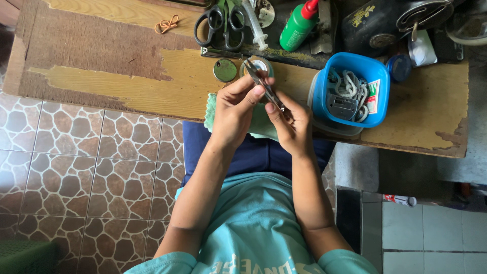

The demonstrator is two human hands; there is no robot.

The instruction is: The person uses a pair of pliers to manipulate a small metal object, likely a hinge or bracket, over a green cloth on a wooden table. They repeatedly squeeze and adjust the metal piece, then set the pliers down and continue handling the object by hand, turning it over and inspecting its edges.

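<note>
Tweezers [265,85], slim, grey metal and tapering to a point, sit pinched between your two hands above the table edge: your left hand [234,114] grips the upper part with thumb and fingertips, while your right hand [293,127] clasps the lower end in curled fingers. Judging from this, the work looks mid-way, with the tool up and handled but nothing yet gripped at its tip. Beyond your left hand lie a small round tin [224,70] and black scissors [223,25]; just right of your right hand stands a blue tub [376,71] of metal parts.
</note>
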